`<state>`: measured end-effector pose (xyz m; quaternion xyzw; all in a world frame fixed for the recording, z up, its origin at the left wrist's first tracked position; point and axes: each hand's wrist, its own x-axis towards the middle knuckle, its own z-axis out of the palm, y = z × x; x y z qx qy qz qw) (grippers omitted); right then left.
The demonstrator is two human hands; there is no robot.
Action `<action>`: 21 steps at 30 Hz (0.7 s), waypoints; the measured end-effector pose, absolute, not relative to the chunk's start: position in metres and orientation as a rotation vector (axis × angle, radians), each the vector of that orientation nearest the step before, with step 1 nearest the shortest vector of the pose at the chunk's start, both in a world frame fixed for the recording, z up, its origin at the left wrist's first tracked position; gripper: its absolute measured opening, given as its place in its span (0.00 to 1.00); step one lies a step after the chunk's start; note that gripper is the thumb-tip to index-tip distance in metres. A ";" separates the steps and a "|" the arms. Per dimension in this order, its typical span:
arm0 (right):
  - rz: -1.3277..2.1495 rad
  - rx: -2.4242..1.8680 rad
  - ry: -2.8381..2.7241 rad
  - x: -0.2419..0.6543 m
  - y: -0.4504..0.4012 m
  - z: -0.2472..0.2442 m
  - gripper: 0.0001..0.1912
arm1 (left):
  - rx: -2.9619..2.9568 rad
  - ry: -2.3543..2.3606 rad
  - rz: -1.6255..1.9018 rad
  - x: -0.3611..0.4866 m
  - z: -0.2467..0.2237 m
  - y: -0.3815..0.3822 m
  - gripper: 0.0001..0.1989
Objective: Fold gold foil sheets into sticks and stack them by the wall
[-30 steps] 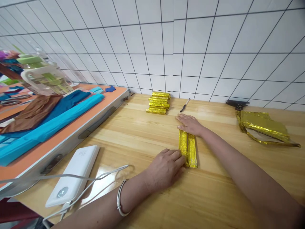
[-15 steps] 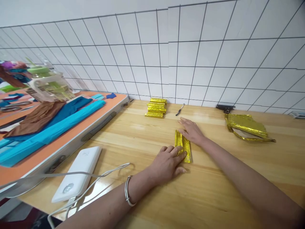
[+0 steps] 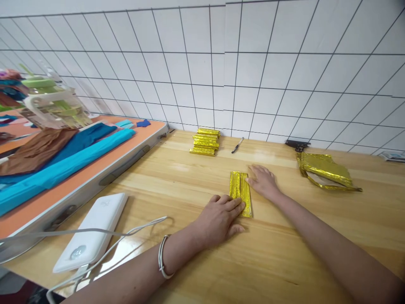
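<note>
A flat bundle of gold foil twist ties [image 3: 239, 185] lies lengthwise on the wooden table. My left hand [image 3: 221, 217], with a silver bangle at the wrist, rests flat with its fingertips on the lower part of the bundle. To the upper right, my right hand [image 3: 263, 181] is spread on the table, its thumb at the bundle's right edge. Neither hand grips anything. Several similar gold bundles [image 3: 204, 142] lie in a row near the wall, and a larger gold foil packet [image 3: 327, 169] lies at the right.
A pen [image 3: 237, 145] lies near the wall. A black clip-like object [image 3: 297, 145] stands behind the packet. A white power bank [image 3: 91, 232] with white cables sits at left front. Beyond it, an orange board [image 3: 104, 166] carries crepe paper [image 3: 72, 169] and a jug [image 3: 57, 101].
My right hand has shifted right and down, off the top of the bundle, uncovering more of it. My left hand stays on the lower part. The view has shifted slightly.
</note>
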<state>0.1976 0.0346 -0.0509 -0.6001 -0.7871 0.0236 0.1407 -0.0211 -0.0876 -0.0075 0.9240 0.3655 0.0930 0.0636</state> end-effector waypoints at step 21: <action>0.383 -0.944 -2.799 0.178 0.001 -0.028 0.27 | 2.755 1.131 0.303 -0.023 -0.011 -0.090 0.30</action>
